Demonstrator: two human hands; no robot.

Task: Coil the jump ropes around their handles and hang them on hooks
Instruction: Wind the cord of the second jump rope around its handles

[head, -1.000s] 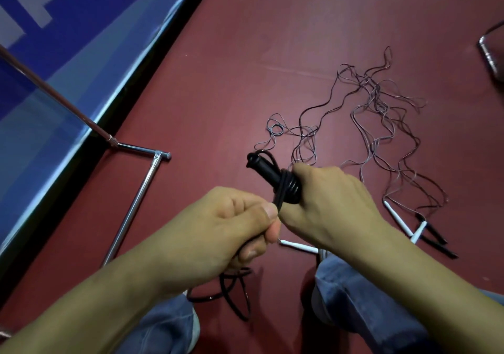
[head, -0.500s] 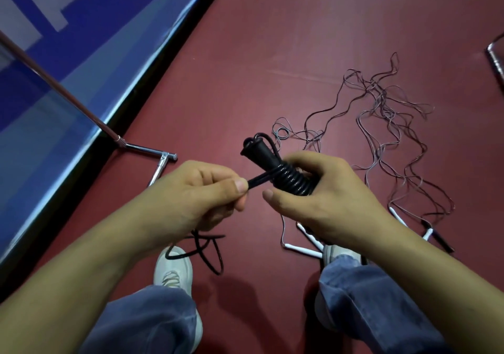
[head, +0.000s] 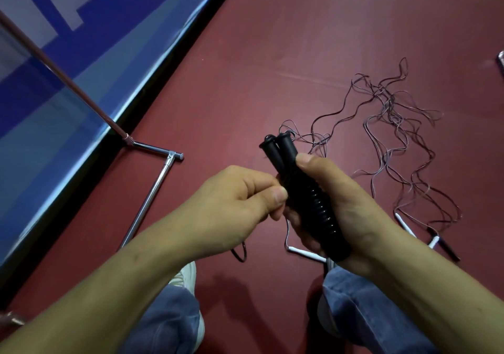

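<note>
Now — red floor (head: 286,48), blue wall (head: 90,62) | right hand (head: 351,206) grips coiled handles (head: 283,150) | left hand (head: 231,203) pinches rope (head: 321,213)

Both hands (head: 341,206) hold black coiled handles (head: 305,190)

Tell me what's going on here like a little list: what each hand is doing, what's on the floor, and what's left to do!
Right hand: grips two black handles side by side, black rope coiled round them
Left hand: pinches the rope beside the coil
Floor: tangle of thin ropes, white handles
Metal stand: on the floor, left
Left to do: hanging it up; no hook in view
</note>
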